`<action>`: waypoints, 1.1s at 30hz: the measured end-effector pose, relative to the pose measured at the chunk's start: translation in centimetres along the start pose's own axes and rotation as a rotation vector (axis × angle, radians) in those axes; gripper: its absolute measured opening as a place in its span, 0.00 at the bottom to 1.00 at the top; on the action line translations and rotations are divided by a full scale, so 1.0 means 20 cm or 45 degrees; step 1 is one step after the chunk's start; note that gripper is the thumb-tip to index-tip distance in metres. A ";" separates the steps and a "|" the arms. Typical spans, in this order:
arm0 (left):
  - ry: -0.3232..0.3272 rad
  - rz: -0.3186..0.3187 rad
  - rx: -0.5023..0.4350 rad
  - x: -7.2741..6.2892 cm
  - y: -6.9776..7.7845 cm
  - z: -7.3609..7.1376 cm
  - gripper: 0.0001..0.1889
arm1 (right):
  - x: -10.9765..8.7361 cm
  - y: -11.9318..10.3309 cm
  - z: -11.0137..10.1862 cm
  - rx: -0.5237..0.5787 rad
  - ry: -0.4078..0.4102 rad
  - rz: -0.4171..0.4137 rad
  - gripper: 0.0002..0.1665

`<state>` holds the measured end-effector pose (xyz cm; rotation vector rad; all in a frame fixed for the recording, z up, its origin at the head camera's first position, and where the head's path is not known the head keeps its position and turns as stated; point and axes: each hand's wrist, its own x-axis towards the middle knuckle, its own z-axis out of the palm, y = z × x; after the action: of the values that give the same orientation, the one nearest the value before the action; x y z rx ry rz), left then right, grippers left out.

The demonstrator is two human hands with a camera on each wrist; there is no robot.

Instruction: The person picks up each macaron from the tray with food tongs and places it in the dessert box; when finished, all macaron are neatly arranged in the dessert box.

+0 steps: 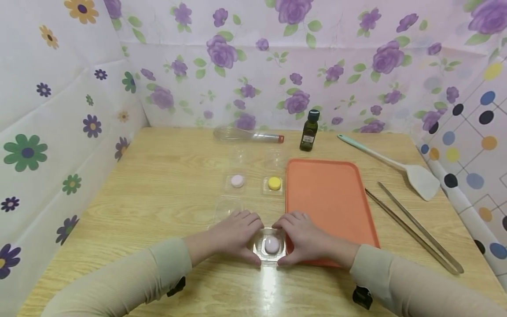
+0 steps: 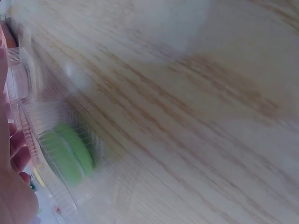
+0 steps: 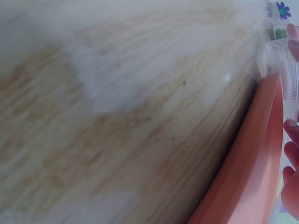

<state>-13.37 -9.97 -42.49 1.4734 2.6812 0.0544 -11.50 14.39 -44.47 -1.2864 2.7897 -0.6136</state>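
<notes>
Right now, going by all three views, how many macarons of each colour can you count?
Pinkish: 2 (front macaron between the hands, back macaron)
Yellow: 1 (yellow macaron)
Green: 1 (green macaron, plain in the left wrist view)
Total: 4

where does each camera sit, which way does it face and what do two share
Head: on the person's head, facing forward and down at a clear box; left hand, right hand and sleeves show.
Left wrist: worn there, facing across the table, green disc at left; left hand partly shows.
Right wrist: worn there, facing across the table, orange tray at right; right hand partly shows.
Shared, head and right wrist: orange tray.
</notes>
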 end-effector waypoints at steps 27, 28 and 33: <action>0.124 -0.355 -0.294 -0.18 -0.35 -0.05 0.52 | 0.38 -0.02 -0.04 0.359 -0.146 0.298 0.52; 0.123 -0.369 -0.299 -0.19 -0.37 -0.05 0.52 | 0.40 -0.02 -0.03 0.364 -0.154 0.303 0.53; 0.128 -0.415 -0.310 -0.24 -0.43 -0.04 0.53 | 0.47 -0.04 -0.02 0.408 -0.161 0.318 0.53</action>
<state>-18.16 -18.70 -42.08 0.9793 2.8321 0.4265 -17.20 7.21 -42.36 -0.8693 2.5571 -0.8815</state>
